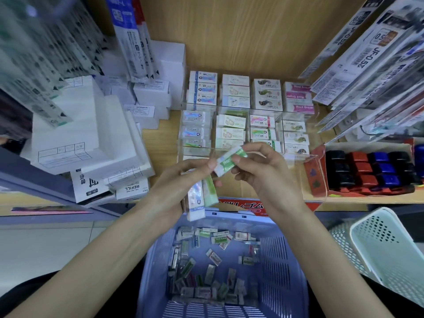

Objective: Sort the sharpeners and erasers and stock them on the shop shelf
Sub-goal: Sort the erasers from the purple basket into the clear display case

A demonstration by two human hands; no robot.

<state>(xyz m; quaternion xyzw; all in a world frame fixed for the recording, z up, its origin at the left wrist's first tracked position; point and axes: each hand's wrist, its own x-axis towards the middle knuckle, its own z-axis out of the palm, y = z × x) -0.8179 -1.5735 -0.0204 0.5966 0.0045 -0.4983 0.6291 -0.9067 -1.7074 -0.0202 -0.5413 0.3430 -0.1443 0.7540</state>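
My right hand [259,171] pinches a white eraser with a green sleeve [229,160], and the thumb of my left hand [181,182] touches its lower end. My left hand also grips two more erasers [202,196], one with a blue-and-white sleeve and one pale green, pointing down over the basket. A clear divided tray [296,156] on the wooden shelf holds rows of boxed erasers [231,121]. Below my hands, a blue plastic basket [275,255] holds several loose erasers and sharpeners [206,267].
White refill boxes [96,138] are stacked on the left of the shelf. A red carton of black, red and blue sharpeners [371,171] stands on the right. Hanging pen refill packs [371,60] crowd the upper right and left. A white basket [390,249] stands at lower right.
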